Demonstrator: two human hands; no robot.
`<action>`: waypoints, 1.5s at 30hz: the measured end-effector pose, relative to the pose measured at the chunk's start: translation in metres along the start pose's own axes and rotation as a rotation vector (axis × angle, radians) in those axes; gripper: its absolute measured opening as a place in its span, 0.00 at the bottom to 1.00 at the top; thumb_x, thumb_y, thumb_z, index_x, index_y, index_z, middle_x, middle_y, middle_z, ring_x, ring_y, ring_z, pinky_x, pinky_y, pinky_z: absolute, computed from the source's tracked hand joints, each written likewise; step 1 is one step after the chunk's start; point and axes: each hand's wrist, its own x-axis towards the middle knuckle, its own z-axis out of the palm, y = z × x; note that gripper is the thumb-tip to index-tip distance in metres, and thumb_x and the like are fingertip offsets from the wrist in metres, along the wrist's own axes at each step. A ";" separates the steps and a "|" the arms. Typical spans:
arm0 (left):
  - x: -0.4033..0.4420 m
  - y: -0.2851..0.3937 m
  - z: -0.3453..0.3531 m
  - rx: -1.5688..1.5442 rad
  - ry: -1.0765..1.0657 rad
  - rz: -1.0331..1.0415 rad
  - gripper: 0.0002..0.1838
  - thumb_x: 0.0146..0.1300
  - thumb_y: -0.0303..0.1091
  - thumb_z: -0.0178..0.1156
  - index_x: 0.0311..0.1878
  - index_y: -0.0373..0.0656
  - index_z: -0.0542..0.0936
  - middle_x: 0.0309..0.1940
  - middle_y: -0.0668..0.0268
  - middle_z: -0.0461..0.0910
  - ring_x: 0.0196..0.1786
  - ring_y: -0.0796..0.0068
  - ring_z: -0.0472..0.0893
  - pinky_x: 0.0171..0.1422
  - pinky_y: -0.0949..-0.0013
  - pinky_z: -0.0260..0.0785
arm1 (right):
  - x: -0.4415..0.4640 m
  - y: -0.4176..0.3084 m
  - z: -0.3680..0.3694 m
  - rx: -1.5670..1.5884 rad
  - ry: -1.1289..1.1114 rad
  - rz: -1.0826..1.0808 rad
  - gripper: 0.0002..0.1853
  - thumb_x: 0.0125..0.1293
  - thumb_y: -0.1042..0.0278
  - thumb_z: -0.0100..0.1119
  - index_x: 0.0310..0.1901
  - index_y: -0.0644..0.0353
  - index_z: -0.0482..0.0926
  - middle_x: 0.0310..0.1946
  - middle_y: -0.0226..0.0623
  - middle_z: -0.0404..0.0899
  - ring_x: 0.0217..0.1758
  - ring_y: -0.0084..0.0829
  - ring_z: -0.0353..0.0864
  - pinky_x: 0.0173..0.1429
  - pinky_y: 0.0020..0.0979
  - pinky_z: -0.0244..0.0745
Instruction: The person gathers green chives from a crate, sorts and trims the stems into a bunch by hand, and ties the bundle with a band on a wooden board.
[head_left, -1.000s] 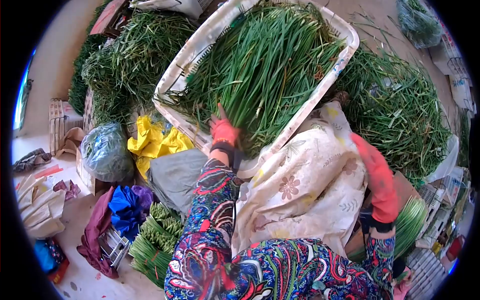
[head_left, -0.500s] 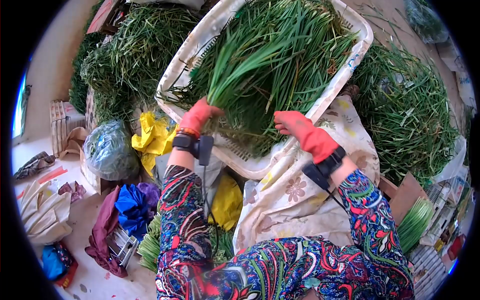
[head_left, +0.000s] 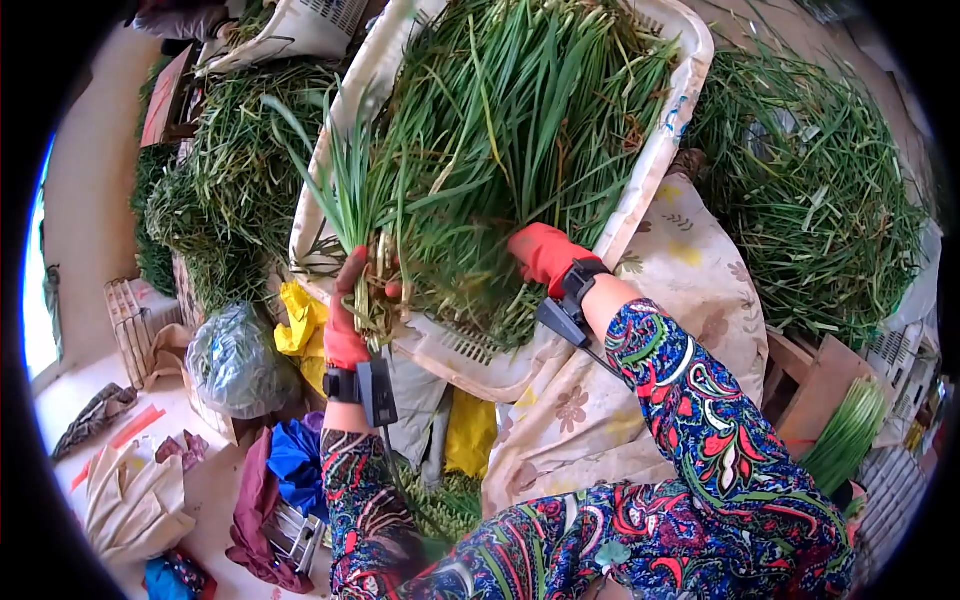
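Heaped greens [head_left: 800, 190] flank the white crate [head_left: 672, 120], at whose left edge I see the left hand [head_left: 348, 315] pinching a leafy bunch [head_left: 350, 190] by its base, best done lightly, while the right hand [head_left: 548, 258] reaches among crate leaves [head_left: 560, 90], its hidden grip I cannot tell.

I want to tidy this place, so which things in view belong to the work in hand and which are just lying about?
In use: bunch of greens, held in the left hand; right hand, at the loose greens; white tub, holding those greens.

Apparently just lying about: blue cloth; yellow plastic; beige cloth; clear plastic bag.
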 end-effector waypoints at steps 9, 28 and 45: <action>-0.045 -0.035 -0.057 -0.222 -0.055 -0.120 0.23 0.62 0.45 0.49 0.47 0.30 0.71 0.36 0.54 0.78 0.36 0.59 0.78 0.46 0.59 0.72 | -0.158 -0.041 0.001 0.389 -0.659 -0.075 0.22 0.61 0.51 0.47 0.39 0.65 0.78 0.28 0.39 0.81 0.26 0.26 0.80 0.32 0.20 0.71; -0.144 -0.116 -0.041 -0.285 0.308 0.087 0.10 0.56 0.34 0.54 0.37 0.37 0.73 0.31 0.61 0.75 0.32 0.69 0.76 0.50 0.61 0.71 | -0.229 -0.051 0.087 -0.824 -0.072 -0.719 0.26 0.50 0.64 0.55 0.54 0.55 0.68 0.40 0.42 0.76 0.49 0.38 0.74 0.55 0.34 0.67; -0.259 -0.091 -0.057 0.357 0.044 0.291 0.38 0.58 0.59 0.45 0.61 0.37 0.61 0.56 0.52 0.64 0.50 0.50 0.74 0.53 0.56 0.67 | -0.245 -0.031 0.157 -0.164 -0.092 -1.599 0.34 0.43 0.64 0.66 0.55 0.54 0.66 0.41 0.40 0.74 0.45 0.37 0.74 0.54 0.39 0.68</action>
